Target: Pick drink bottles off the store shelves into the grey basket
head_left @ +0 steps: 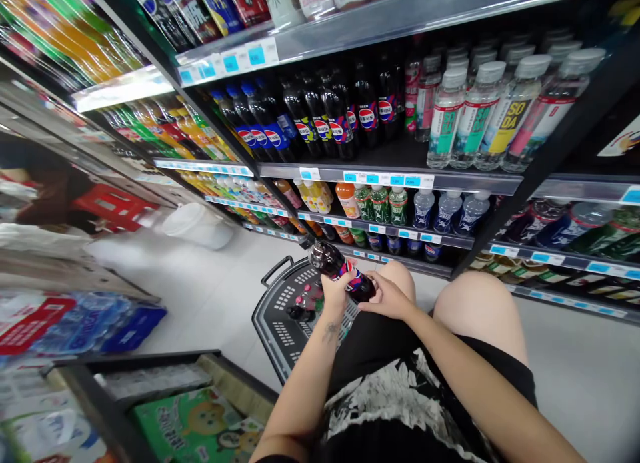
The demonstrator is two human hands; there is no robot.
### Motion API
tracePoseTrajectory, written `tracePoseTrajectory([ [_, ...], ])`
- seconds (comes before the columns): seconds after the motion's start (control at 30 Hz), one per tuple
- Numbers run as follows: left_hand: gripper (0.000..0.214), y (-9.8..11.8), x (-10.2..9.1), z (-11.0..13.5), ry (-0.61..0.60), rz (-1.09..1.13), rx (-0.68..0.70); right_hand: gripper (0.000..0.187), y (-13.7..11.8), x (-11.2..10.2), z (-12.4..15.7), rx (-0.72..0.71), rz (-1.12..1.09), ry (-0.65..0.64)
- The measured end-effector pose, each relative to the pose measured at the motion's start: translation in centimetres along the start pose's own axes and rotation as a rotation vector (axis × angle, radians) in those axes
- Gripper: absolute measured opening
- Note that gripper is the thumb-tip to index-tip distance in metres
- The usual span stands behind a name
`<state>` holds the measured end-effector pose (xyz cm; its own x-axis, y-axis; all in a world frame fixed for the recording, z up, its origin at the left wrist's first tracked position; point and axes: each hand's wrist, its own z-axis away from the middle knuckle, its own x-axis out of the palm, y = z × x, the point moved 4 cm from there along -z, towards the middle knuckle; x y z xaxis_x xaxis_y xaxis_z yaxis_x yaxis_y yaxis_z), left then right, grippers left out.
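Observation:
A dark cola bottle (325, 256) with a red and blue Pepsi label lies tilted between my hands, above my lap. My left hand (335, 293) is wrapped around its middle, thumb across the label. At the bottle's base, my right hand (387, 299) grips the bottom end with bent fingers. Beneath and to the left stands a dark grey shopping basket (270, 346) with a slotted wall and a handle. Small bottles with pink caps (309, 296) lie inside it, partly hidden by my left hand and arm.
Ahead, a shelf (390, 157) carries rows of cola bottles (367, 116) and clear soda bottles (493, 116). A white tub (197, 226) stands on the floor to the left. Closer are wrapped water packs (100, 323) and a dark-framed bin with a green package (187, 419).

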<state>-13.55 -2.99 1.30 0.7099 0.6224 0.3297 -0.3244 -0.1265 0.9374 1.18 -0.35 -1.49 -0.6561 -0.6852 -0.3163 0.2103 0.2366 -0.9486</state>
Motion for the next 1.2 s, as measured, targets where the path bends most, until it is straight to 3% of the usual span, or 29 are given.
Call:
tracePoseTrajectory([
  [0.07, 0.042, 0.8, 0.1, 0.0, -0.132, 0.09, -0.06, 0.077, -0.1, 0.8, 0.3, -0.009, -0.195, -0.035],
  [0.13, 0.044, 1.2, 0.3, 0.1, -0.234, 0.165, -0.167, 0.074, -0.4, 1.3, 0.8, -0.008, -0.249, -0.009],
  [0.3, 0.046, 1.4, 0.9, 0.6, -0.322, 0.19, -0.305, 0.066, -1.4, 0.1, 1.7, 0.025, 0.121, 0.284],
  [0.4, 0.049, 1.2, 1.2, 1.2, -0.325, 0.03, -0.267, 0.062, -1.5, -1.0, 1.9, -0.052, 0.307, 0.461],
  [0.53, 0.062, 0.7, 1.7, 2.1, -0.275, -0.074, -0.219, 0.055, -0.4, -1.5, 1.8, -0.092, 0.387, 0.594],
  [0.73, 0.053, 0.3, 2.9, 3.1, -0.237, -0.136, -0.185, 0.053, 1.0, -1.2, 2.2, -0.131, 0.402, 0.696],
  [0.87, 0.04, 1.2, 2.9, 3.2, -0.15, -0.246, -0.068, 0.057, 0.5, -1.2, 2.2, -0.21, 0.401, 0.693],
  [0.93, 0.033, 1.5, 2.8, 3.1, -0.162, -0.363, -0.032, 0.063, -0.1, -1.4, 2.1, -0.222, 0.387, 0.679],
  [1.07, 0.025, 1.1, 3.0, 3.6, -0.263, -0.619, 0.019, 0.052, -0.7, -1.3, 1.8, -0.139, 0.31, 0.628],
  [1.13, 0.027, 0.3, 3.4, 4.0, -0.281, -0.64, 0.036, 0.047, -0.6, -1.2, 1.8, -0.067, 0.285, 0.683],
  [1.2, 0.032, -0.5, 3.5, 4.3, -0.226, -0.657, 0.042, 0.046, -0.4, -1.2, 1.8, -0.006, 0.273, 0.756],
])
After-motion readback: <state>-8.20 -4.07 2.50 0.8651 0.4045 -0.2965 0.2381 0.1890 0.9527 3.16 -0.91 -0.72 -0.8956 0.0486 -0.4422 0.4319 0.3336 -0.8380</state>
